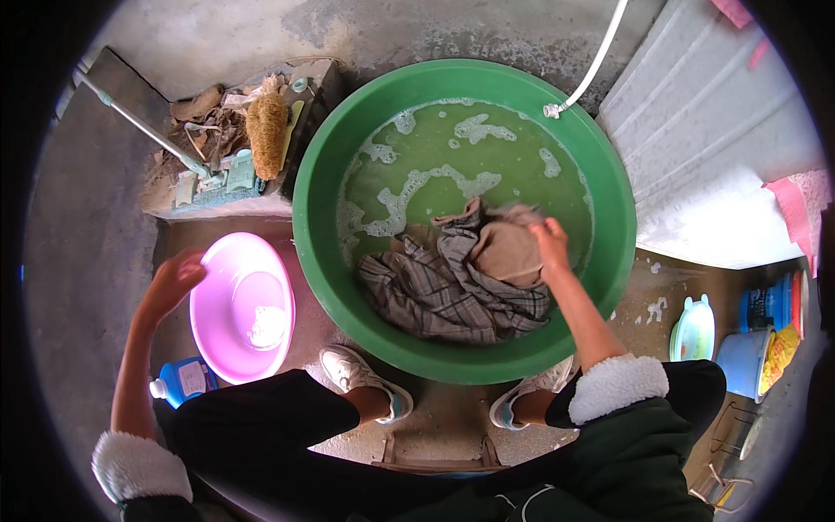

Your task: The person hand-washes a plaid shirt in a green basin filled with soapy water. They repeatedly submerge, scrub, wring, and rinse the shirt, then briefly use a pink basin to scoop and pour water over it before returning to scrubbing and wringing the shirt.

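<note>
The right hand [550,237] clutched a bunched tan cloth [507,252] at its top edge, over the round green plastic basin [317,174] of cloudy, foam-streaked water. Beneath the cloth lay a soaked plaid garment [439,291], crumpled against the basin's near wall. The left hand [174,278] rested on the rim of a glossy pink plastic bowl [228,296], its fingers curled over the edge, beside a blue detergent bottle [180,380]

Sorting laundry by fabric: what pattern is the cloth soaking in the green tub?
Grey-brown plaid cloth, lying in the green tub; the head view shows it.
</note>
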A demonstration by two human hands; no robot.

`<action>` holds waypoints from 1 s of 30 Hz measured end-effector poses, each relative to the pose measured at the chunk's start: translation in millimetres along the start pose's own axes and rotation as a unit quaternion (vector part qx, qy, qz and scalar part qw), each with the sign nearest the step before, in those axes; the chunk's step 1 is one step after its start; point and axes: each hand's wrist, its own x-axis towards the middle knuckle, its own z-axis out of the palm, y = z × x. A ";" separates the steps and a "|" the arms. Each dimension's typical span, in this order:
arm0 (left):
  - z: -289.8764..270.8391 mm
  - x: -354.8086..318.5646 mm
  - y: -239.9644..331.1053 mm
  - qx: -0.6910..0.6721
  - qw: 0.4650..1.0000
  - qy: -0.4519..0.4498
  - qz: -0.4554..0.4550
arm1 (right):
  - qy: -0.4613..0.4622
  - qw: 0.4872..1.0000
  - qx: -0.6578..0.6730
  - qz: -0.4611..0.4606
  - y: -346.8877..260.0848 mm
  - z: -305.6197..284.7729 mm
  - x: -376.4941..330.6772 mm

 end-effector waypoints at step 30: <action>383.2 186.6 188.2 0.208 0.966 -0.148 0.033 | -0.120 0.739 -0.643 -0.163 58.9 51.8 90.1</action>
